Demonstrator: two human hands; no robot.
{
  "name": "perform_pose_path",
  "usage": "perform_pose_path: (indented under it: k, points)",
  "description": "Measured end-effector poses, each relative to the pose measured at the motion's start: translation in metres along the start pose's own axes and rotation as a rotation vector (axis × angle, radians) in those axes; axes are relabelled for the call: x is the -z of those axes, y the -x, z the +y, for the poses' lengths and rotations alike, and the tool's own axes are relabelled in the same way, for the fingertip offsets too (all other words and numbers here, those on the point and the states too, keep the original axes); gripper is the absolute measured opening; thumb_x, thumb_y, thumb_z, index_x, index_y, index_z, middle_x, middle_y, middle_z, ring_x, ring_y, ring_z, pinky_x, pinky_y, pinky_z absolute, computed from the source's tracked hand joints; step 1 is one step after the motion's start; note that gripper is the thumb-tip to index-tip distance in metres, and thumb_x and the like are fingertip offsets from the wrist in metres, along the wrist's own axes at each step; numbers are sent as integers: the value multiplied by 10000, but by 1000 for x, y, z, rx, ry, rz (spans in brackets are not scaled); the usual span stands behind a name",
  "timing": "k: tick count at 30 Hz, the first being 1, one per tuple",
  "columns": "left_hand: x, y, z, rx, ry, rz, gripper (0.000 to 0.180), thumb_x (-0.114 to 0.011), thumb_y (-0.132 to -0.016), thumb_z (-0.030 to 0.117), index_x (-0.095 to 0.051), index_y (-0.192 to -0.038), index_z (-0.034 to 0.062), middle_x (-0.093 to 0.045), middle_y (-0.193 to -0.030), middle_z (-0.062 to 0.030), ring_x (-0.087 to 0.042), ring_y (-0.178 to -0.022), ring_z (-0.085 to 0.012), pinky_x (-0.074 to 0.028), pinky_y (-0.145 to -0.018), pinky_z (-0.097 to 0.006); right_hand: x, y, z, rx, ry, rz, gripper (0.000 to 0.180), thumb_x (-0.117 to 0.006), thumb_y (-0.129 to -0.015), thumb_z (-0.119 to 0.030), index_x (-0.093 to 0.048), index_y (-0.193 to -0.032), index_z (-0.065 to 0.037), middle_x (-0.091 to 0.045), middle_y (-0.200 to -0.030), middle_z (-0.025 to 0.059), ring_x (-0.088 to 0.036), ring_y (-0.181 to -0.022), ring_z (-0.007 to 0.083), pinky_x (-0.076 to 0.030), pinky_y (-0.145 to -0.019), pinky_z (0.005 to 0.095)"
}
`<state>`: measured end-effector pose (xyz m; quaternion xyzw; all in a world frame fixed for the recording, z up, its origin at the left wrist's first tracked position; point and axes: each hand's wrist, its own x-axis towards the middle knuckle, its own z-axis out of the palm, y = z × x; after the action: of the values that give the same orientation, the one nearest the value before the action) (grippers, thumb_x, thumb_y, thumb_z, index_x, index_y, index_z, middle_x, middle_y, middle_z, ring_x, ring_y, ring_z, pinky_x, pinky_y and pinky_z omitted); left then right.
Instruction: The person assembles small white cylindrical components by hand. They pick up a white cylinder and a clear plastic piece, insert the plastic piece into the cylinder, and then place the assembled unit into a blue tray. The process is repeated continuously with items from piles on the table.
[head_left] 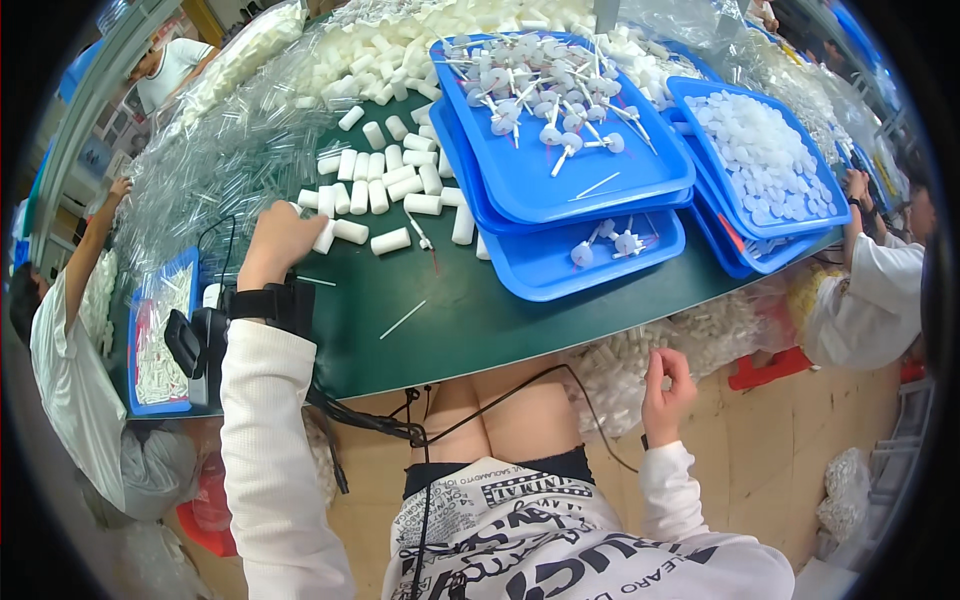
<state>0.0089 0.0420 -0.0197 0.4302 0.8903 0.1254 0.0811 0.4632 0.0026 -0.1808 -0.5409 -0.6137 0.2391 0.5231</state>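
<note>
My left hand (275, 240) reaches over the left part of the green table, its fingers closed around a short white cylinder (324, 236) at the near edge of a loose group of similar white cylinders (380, 180). The fingertips are partly hidden behind the hand. My right hand (668, 395) hangs in the air off the table's front edge, loosely curled with thumb and fingers apart and nothing visible in it. A thin white stick with a small fitting (420, 232) lies to the right of my left hand. Nearer the edge lies a bare thin white stick (403, 319).
Stacked blue trays (590, 200) hold white discs on sticks. Another blue tray (790, 235) holds loose translucent discs. Clear tubes (200, 180) pile at left, beside a blue tray of small white pieces (160, 395). Black cables (370, 408) hang at the front edge. Co-workers sit on both sides.
</note>
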Motion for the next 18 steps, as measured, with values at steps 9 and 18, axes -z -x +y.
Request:
perform_pose_path:
  k: [9,18]
  points:
    - [-13,-5,-2,-111,-39,-21,342,-728,-599,135,-573,-852,-37,-635,-834,-214,-630,-817,-341,-493,-702,-381,-120,-18,-189,780,-66,-655,230,-628,-701,-58,-581,-926,-78,-517,-834,66,-542,-766,216,-472,-629,310]
    - [-16,-6,-3,-207,2,198,242,-590,-685,83,-530,-884,-40,-606,-883,-260,-586,-875,-410,-462,-749,-424,-176,-23,-195,751,229,-766,173,-599,-627,12,-541,-789,-8,-492,-791,115,-543,-777,252,-475,-653,339]
